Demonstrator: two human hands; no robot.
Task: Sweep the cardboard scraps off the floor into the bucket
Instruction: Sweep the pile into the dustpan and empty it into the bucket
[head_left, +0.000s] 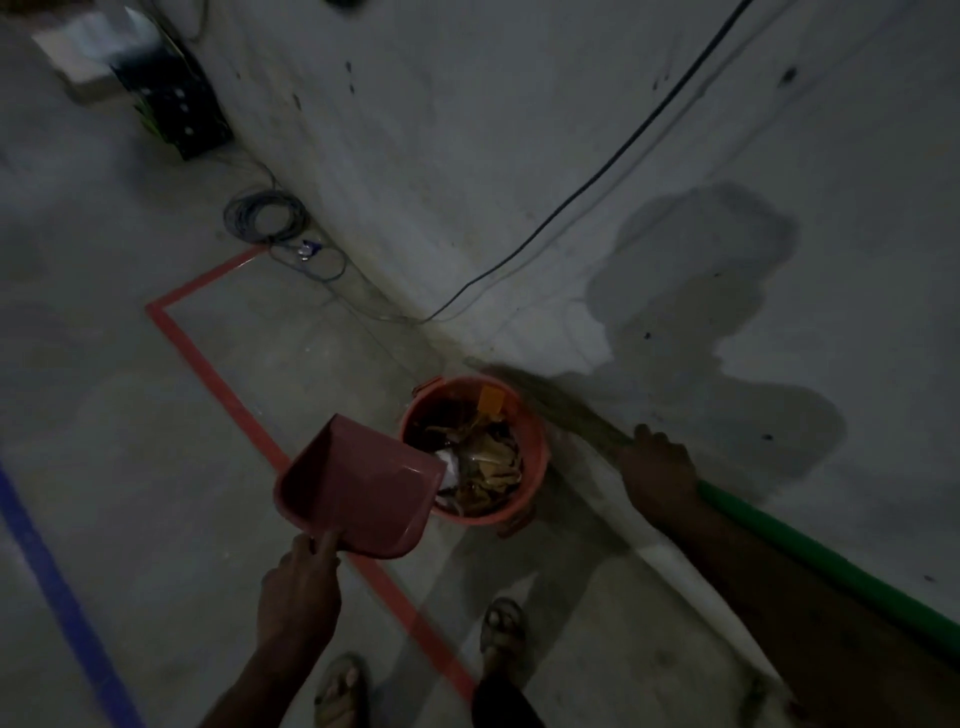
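Left hand (298, 587) curled round dustpan (358, 483) handle, pan lip tipped over bucket (535, 441) rim, mid-frame. Right hand (657, 467) wrapped round green broom (810, 551), bristles behind bucket. Scraps (488, 462) inside bucket. Red tape (208, 364) left; cable coil (265, 215) and black box (176, 104) upper left.

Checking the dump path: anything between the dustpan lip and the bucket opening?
Nothing visible. The dustpan, held by the left hand, has its lip over the rim of the open bucket; the broom lies right of it.
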